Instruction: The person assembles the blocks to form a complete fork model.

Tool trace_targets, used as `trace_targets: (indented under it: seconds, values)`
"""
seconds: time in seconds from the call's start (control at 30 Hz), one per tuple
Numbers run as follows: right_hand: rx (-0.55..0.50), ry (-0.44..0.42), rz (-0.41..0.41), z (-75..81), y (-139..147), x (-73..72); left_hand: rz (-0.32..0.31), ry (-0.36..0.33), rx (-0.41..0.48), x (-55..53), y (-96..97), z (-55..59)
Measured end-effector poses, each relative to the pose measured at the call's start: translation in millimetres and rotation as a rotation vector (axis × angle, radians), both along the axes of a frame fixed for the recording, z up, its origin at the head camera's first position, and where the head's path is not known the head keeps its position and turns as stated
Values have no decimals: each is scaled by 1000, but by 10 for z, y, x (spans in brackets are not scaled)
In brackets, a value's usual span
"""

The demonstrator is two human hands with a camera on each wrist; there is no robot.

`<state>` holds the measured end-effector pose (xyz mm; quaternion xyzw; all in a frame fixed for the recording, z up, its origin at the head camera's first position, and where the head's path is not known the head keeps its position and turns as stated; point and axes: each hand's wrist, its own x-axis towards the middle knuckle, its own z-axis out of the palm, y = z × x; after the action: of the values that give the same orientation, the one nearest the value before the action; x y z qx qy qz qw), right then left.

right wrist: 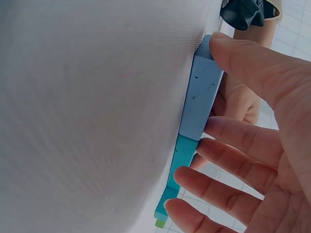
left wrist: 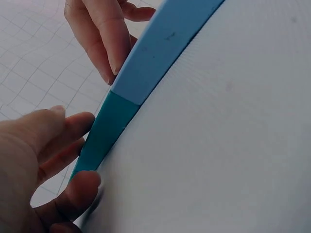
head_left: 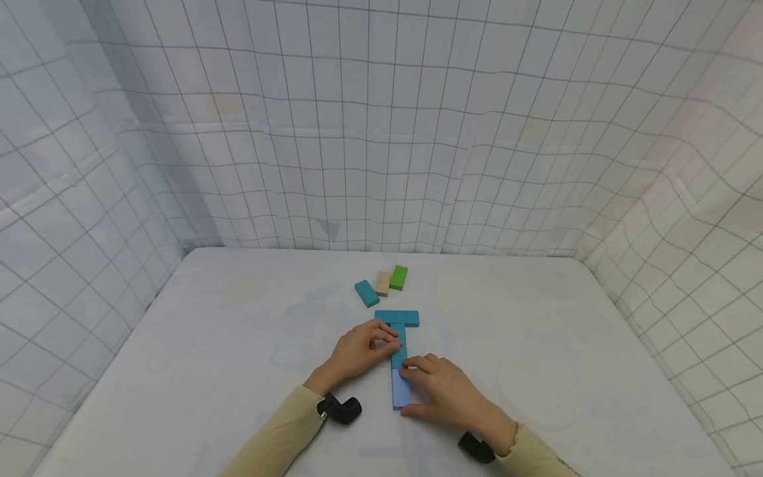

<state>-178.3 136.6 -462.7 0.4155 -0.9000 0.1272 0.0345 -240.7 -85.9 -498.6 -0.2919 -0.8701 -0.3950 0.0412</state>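
Observation:
On the white table, a teal block [head_left: 411, 318] lies crosswise. A second teal block [head_left: 399, 358] runs from it toward the person, with a light blue block [head_left: 401, 392] end to end behind it on the near side, forming a T. My left hand [head_left: 360, 348] is at the left of the lengthwise teal block, its thumb and fingers loosely bent at the block's edges. The right hand [head_left: 446, 391] lies beside the light blue block; its thumb [right wrist: 233, 48] is at the near end and its spread fingers [right wrist: 238, 162] reach along the side.
Beyond the T lie a loose teal block [head_left: 367, 293], a beige block [head_left: 383, 283] and a green block [head_left: 399, 277], close together. White grid-patterned curtains [head_left: 381, 132] surround the table [head_left: 536, 331] at the back and sides. Each wrist wears a small black camera [head_left: 342, 409].

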Motion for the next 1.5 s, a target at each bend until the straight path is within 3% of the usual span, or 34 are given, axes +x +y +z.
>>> trace_targets:
  seconds: [0.23, 0.43, 0.87, 1.13, 1.5]
  values:
    - [18, 11, 4, -20, -2, -7, -110, -131, 6, 23, -98, 53]
    - [7, 6, -6, -33, 11, -14, -168, -112, -112, 42, -105, 62]
    - [-30, 29, -1, -32, 17, -8, -100, 5, -276, 143, 18, 59]
    - [-41, 16, 2, -45, 22, -10, -85, 17, -288, 168, 37, 69]
    - [37, -71, 58, 28, 45, -3, -85, 33, -248, 169, 23, 53]
